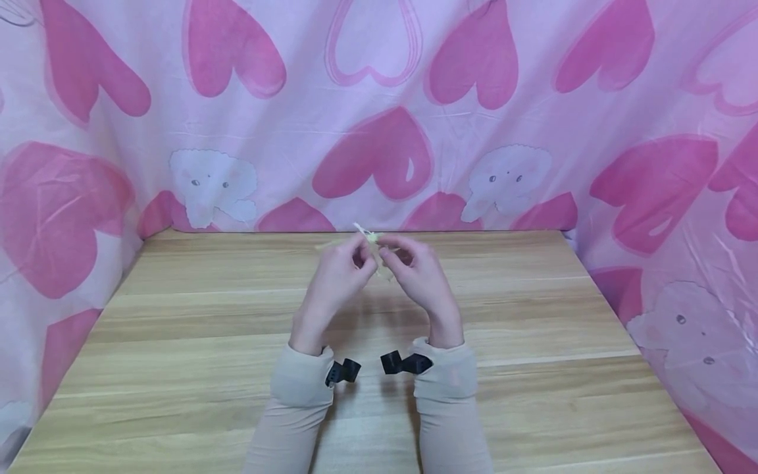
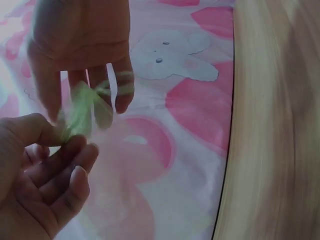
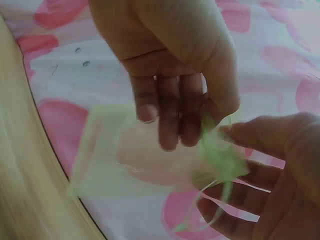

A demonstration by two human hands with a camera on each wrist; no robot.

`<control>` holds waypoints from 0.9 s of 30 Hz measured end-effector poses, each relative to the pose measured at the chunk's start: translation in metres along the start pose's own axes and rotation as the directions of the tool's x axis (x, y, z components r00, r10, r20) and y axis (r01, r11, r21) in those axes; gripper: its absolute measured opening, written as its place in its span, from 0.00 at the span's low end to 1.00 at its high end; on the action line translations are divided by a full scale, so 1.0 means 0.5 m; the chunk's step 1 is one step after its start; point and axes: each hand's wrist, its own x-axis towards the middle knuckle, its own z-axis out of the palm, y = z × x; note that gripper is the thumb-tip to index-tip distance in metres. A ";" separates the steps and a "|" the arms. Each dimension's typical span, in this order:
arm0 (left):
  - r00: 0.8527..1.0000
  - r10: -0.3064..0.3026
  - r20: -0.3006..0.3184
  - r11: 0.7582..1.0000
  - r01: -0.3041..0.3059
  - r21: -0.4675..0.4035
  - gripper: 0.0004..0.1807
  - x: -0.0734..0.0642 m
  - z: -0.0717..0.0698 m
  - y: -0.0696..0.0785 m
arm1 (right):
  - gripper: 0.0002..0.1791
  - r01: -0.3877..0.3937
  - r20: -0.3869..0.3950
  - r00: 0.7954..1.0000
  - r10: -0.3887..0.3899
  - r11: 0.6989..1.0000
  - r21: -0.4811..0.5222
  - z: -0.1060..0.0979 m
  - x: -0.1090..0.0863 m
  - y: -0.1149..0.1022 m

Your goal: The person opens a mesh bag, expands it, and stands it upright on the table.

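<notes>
Pale sleeves (image 1: 302, 380) nearest, on the near side of what looks like a sheer pouch (image 1: 372, 237). Head view: pouch is up between both hands, bench (image 1: 195, 368) below it; left hand (image 1: 337, 273) left of pouch, right hand (image 1: 423, 273) right. Left wrist: left thumb and fingertips pinch the pouch's gathered green end. Right wrist: right thumb and forefinger pinch it too, lower fingers loose; ribbon (image 3: 226, 194) trails off that end, blurred. My read: working the neck. Next move calls for steady left pinch, right fingers on ribbon.

- Below my hands (image 1: 339, 273) (image 1: 422, 273), I have a light-brown wooden surface (image 1: 195, 342) with streaked grain.
- It spreads out on both sides of my hands.
</notes>
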 end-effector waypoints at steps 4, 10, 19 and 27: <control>0.995 0.090 0.041 0.996 -0.090 0.008 0.14 0.001 0.000 -0.005 | 0.14 -0.005 -0.014 1.000 0.004 0.999 -0.050 0.000 0.001 0.004; 0.981 0.159 0.109 0.986 -0.165 0.041 0.10 0.001 -0.010 -0.012 | 0.16 -0.075 -0.053 0.996 0.072 0.996 -0.046 -0.004 0.001 0.006; 0.963 0.196 0.184 0.972 -0.216 0.096 0.11 -0.001 -0.016 -0.014 | 0.17 -0.085 -0.059 0.995 0.079 0.990 -0.113 -0.007 0.002 0.010; 0.970 0.110 0.216 0.964 -0.157 0.216 0.17 -0.001 -0.015 -0.005 | 0.17 -0.062 -0.076 0.996 0.050 0.984 -0.170 -0.006 0.005 0.009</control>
